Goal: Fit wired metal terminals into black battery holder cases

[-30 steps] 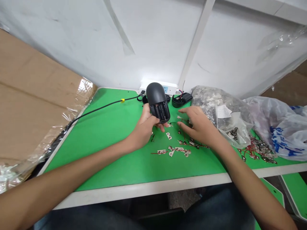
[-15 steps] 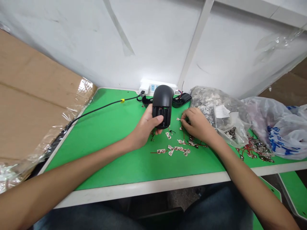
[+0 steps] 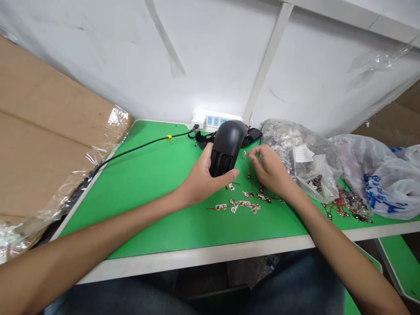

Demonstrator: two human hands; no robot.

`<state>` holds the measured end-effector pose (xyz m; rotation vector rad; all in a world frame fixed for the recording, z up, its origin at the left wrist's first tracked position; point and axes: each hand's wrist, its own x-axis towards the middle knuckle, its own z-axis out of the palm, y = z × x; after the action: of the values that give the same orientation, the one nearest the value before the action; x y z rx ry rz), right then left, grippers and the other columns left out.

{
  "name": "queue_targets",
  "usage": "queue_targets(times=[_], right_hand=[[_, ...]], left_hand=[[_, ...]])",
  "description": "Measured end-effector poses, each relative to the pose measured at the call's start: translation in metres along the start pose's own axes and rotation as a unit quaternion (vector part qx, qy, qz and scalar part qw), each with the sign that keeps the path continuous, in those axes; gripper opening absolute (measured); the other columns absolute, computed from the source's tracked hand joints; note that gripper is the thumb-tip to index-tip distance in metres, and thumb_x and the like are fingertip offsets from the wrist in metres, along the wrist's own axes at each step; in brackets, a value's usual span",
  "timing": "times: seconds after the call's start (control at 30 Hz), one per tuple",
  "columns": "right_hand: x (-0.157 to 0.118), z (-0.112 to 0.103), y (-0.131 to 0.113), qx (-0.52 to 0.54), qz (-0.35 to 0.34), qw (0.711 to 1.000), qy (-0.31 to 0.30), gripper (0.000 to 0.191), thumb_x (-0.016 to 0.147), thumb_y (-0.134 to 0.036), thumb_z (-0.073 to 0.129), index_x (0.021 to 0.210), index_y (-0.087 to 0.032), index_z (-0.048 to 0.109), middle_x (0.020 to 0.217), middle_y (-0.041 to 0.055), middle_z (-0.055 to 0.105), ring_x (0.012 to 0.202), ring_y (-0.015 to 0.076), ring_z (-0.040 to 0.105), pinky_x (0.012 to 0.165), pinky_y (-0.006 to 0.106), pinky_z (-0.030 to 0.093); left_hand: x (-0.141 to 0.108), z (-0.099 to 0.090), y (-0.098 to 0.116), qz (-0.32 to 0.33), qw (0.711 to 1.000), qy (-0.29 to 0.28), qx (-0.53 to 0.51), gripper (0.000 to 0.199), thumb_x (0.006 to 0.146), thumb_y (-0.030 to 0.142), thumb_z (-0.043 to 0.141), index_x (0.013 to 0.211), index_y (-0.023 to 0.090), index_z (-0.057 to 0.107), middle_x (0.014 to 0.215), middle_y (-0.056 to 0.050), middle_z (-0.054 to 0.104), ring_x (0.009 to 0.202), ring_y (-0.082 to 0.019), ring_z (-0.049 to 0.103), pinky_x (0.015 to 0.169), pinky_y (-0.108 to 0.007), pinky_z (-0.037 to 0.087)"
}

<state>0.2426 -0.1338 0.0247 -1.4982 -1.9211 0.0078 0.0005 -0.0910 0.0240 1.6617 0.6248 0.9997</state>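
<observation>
Left hand (image 3: 198,181) closed around black plastic battery housing (image 3: 226,146), compartment side toward camera, held above green mat (image 3: 147,175). Right hand (image 3: 271,170) pinched just beside small metal tab (image 3: 245,153); cannot tell if gripping it. Wired metal tabs (image 3: 243,205) scattered on mat below.

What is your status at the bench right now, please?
Left hand holding black plastic battery housing. Right hand pinched above small metal tabs with red wires. Clear plastic bag of metal parts just beyond right hand.
</observation>
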Motion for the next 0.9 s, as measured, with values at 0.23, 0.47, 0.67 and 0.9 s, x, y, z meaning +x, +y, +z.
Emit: queue_targets(times=[0.23, 0.47, 0.67, 0.9], right_hand=[[-0.005, -0.009, -0.013, 0.010, -0.054, 0.996, 0.070, 0.006, 0.105, -0.032, 0.058, 0.109, -0.027, 0.060, 0.101, 0.0059, 0.072, 0.089, 0.0240, 0.071, 0.078, 0.039, 0.056], [-0.010, -0.009, -0.023, 0.050, -0.103, 0.992, 0.048, 0.018, 0.103, -0.024, 0.066, 0.119, -0.027, 0.060, 0.108, 0.0044, 0.077, 0.095, 0.0229, 0.080, 0.079, 0.037, 0.063], [-0.012, -0.010, -0.030, 0.044, -0.164, 0.984, 0.051, 0.027, 0.104, -0.023, 0.069, 0.129, -0.027, 0.060, 0.109, 0.0042, 0.081, 0.098, 0.0233, 0.083, 0.084, 0.039, 0.067], [-0.014, -0.013, -0.039, 0.054, -0.172, 0.980, 0.079, 0.031, 0.102, -0.020, 0.073, 0.131, -0.027, 0.063, 0.110, 0.0032, 0.084, 0.098, 0.0222, 0.083, 0.085, 0.036, 0.070]], left_hand=[[0.001, -0.002, 0.000, -0.015, 0.998, -0.060, -0.012, 0.049, 0.086, 0.038, 0.083, 0.126, 0.023, 0.059, 0.092, 0.001, 0.054, 0.080, -0.015, 0.052, 0.066, -0.027, 0.045], [0.001, -0.006, 0.000, -0.012, 0.997, -0.073, 0.014, 0.042, 0.086, 0.039, 0.078, 0.118, 0.020, 0.060, 0.092, 0.001, 0.054, 0.080, -0.015, 0.050, 0.070, -0.028, 0.044], [0.000, -0.010, -0.001, -0.040, 0.995, -0.096, -0.016, 0.041, 0.092, 0.050, 0.064, 0.119, 0.019, 0.056, 0.082, 0.002, 0.056, 0.070, -0.014, 0.051, 0.063, -0.029, 0.041], [0.001, -0.015, -0.006, -0.033, 0.988, -0.146, 0.026, 0.035, 0.093, 0.053, 0.055, 0.096, 0.019, 0.060, 0.077, -0.001, 0.062, 0.066, -0.015, 0.053, 0.062, -0.031, 0.041]])
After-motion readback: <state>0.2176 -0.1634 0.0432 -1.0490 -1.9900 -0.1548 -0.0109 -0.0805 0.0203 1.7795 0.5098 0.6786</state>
